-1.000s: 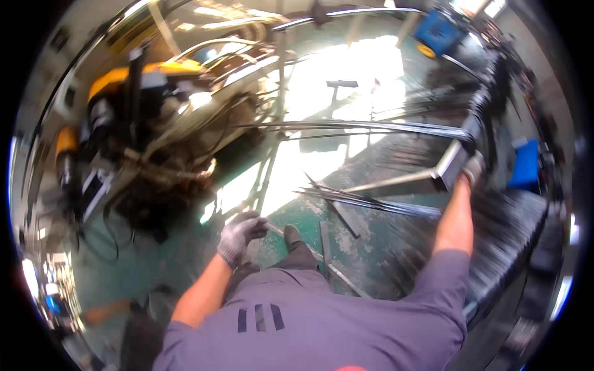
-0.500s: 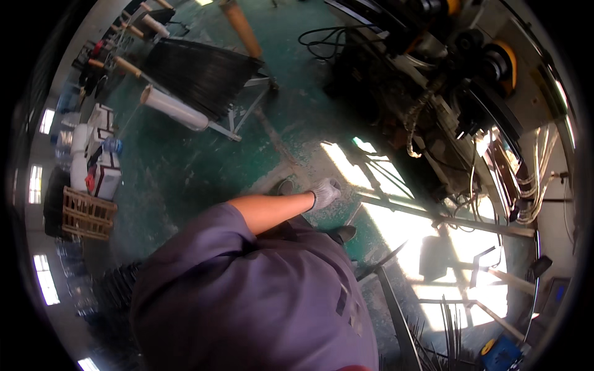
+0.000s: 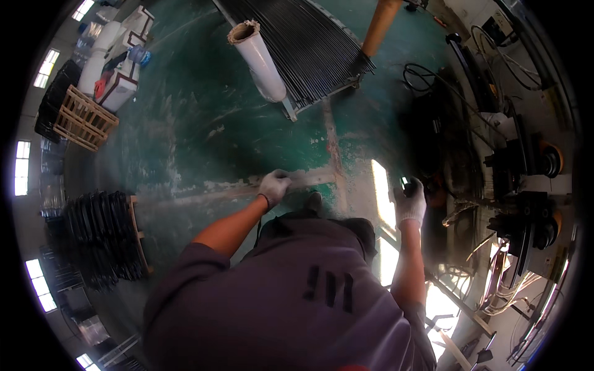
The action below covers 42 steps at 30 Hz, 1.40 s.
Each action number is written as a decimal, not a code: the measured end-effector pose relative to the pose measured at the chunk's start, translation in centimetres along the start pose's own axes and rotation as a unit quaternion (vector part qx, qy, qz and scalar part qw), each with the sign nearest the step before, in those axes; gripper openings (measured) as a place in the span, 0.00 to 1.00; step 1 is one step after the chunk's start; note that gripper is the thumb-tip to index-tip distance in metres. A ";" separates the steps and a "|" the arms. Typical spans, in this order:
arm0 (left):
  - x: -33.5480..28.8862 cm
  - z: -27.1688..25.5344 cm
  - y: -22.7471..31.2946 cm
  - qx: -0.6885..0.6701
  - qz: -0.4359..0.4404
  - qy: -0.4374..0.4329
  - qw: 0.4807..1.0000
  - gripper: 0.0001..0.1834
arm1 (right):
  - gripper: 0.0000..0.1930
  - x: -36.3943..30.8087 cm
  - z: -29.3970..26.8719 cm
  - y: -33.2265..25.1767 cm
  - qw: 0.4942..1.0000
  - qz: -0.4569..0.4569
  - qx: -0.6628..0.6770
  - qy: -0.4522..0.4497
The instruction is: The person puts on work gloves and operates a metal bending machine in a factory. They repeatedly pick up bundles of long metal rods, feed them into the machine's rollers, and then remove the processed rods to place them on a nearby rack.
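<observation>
A: Right hand [image 3: 409, 201]?
B: Gloved, curled round a small dark object [image 3: 404, 183], kept raised at the body's right.
A: Left hand [image 3: 273, 186]?
B: Gloved, loosely closed, holding nothing, over the green floor [image 3: 204, 117].

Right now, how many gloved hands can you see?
2. The left hand hangs over the green floor, apparently empty; the right hand grips a small dark object. None else visible.
</observation>
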<state>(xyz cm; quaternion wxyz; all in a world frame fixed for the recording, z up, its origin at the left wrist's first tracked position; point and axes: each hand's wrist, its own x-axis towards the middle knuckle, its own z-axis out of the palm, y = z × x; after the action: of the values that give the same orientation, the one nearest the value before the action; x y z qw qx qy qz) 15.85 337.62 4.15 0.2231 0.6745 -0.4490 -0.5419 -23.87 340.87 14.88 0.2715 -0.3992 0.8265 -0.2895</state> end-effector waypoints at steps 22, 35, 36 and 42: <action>2.5 -11.0 7.5 -0.040 -0.199 0.176 0.963 0.18 | 0.27 20.2 48.4 -21.3 0.907 -0.135 -0.376 -0.131; 11.3 -13.5 9.2 0.087 -0.046 0.073 0.992 0.26 | 0.21 22.9 48.6 -21.1 0.870 -0.023 -0.331 -0.363; 11.2 -13.3 9.2 0.114 -0.031 0.061 0.991 0.27 | 0.20 23.0 48.6 -21.4 0.860 -0.016 -0.343 -0.378; 11.8 -12.8 7.6 0.201 0.044 0.044 0.978 0.31 | 0.24 24.4 46.6 -23.1 0.847 0.013 -0.310 -0.432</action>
<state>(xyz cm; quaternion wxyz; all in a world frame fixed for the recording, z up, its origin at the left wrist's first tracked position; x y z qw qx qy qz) 25.09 321.42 7.91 0.1264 0.7080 -0.5677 -0.4004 6.40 296.92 -6.31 0.4669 -0.5365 0.6776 0.1872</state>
